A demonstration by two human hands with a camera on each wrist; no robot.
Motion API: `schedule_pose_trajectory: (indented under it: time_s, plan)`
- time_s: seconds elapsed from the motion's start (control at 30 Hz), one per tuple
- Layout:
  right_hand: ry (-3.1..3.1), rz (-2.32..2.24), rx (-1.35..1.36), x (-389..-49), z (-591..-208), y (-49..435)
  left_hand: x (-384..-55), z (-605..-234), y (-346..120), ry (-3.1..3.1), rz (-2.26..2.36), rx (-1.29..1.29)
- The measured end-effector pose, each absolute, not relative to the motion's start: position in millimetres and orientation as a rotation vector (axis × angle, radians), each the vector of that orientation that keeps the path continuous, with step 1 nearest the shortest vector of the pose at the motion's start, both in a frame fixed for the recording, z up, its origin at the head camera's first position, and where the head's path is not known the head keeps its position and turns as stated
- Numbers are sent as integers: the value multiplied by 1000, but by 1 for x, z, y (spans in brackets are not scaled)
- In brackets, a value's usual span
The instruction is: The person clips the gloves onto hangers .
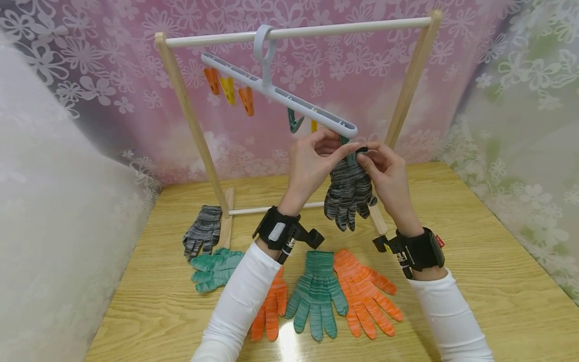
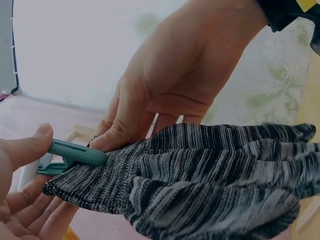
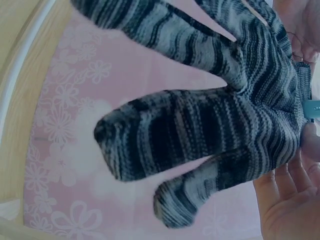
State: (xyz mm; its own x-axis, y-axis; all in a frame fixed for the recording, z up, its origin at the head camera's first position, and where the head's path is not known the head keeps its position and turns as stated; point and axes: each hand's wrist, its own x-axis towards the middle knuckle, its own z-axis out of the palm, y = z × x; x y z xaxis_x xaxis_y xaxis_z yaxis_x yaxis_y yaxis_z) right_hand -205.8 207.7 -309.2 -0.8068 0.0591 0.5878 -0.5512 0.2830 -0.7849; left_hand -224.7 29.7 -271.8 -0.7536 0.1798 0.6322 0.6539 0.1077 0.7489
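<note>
I see left hand [image 1: 312,163] pinching green clip [image 2: 75,152] on striped glove [image 1: 348,193], right hand [image 1: 390,173] pinching glove's cuff [image 2: 90,186].

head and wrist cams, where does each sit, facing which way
Head: on head, facing forward and down at hanger; left grip, right grip, sleeves show.
Left wrist: on that wrist, facing green clip and striped glove; both grips show.
Right wrist: on that wrist, facing the glove; both grips partly show.
Both wrist views share glove, clip.

The head view looks forward and down at the held glove [image 1: 347,191]; both wrist views share it, close beside it.
</note>
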Motion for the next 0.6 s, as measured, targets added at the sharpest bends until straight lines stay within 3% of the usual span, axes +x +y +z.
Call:
schedule_pose_trajectory:
  time_s: [0.6]
  plan:
    - [-2258, 1515, 478, -203, -324, 219, -230, -292, 28, -2060, -1726, -865]
